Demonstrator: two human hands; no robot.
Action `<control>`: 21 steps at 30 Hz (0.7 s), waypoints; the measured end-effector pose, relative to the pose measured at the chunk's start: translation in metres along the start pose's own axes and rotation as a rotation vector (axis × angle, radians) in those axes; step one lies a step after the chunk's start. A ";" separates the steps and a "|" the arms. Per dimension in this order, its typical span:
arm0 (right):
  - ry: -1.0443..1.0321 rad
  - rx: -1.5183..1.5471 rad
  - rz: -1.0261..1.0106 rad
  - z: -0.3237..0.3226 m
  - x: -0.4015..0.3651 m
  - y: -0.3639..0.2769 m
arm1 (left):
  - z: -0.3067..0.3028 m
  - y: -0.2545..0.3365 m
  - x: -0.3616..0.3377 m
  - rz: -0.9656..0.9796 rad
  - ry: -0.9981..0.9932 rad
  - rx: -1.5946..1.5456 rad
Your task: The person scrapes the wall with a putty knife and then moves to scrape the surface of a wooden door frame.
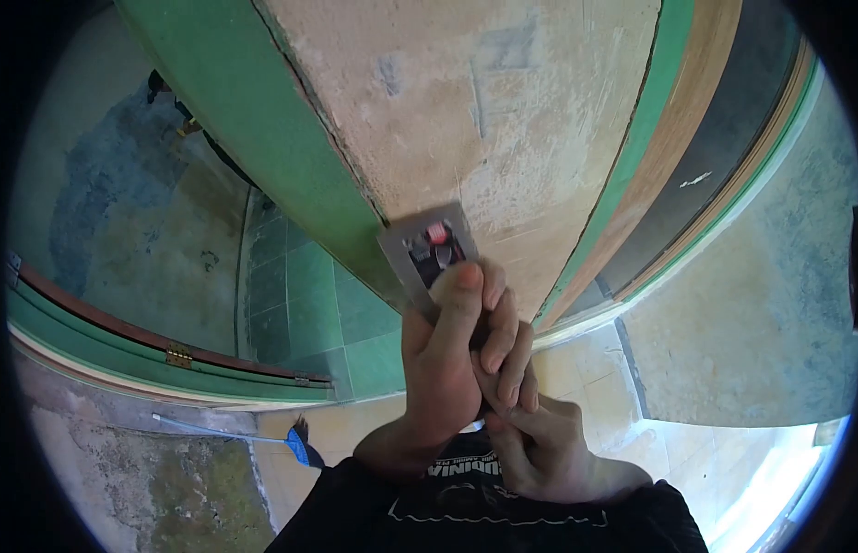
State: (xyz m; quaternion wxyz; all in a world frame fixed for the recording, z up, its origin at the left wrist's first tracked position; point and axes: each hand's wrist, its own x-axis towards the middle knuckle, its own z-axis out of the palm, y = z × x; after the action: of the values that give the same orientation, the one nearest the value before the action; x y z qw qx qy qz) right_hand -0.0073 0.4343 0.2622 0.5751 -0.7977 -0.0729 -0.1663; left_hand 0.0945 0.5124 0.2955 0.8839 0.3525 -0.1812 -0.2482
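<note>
Hands [440, 373] near scuffed wall [549, 129], tiled floor [369, 422]

Beyond the hand, a worn plaster wall [540, 120] stands between green frame strips [291, 138]. Left of the hand: green floor tiles [305, 300]. Lower left: blue broom [303, 446]. Lower right: bright light on pale tiles [673, 456].

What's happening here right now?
A person's left hand holds a flat grey tool up at the pale wall strip, beside the green trim. The right hand is curled close to the left; whether it grips the tool too is hidden. The strip looks scuffed and patchy.
</note>
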 end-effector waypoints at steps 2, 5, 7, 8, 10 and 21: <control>0.032 0.008 -0.026 0.002 0.000 0.002 | 0.003 0.003 0.005 0.004 -0.012 0.004; 0.051 0.038 -0.015 0.002 0.003 0.000 | 0.002 0.003 0.006 -0.008 -0.046 -0.035; 0.038 0.045 -0.013 -0.002 0.002 -0.002 | 0.000 0.000 0.003 0.002 -0.033 -0.030; 0.006 0.030 -0.015 -0.004 -0.001 -0.002 | 0.000 -0.001 0.003 0.013 -0.035 -0.012; -0.017 0.010 -0.036 -0.006 0.003 -0.001 | -0.001 -0.001 0.001 0.002 -0.024 -0.046; -0.012 0.023 0.017 -0.008 0.007 -0.009 | 0.003 0.004 0.008 0.000 -0.056 -0.123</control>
State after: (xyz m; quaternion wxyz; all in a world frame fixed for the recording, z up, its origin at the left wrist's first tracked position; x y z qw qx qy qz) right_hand -0.0045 0.4294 0.2748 0.5850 -0.7928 -0.0713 -0.1556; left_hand 0.1002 0.5090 0.3020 0.8985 0.2903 -0.1903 -0.2687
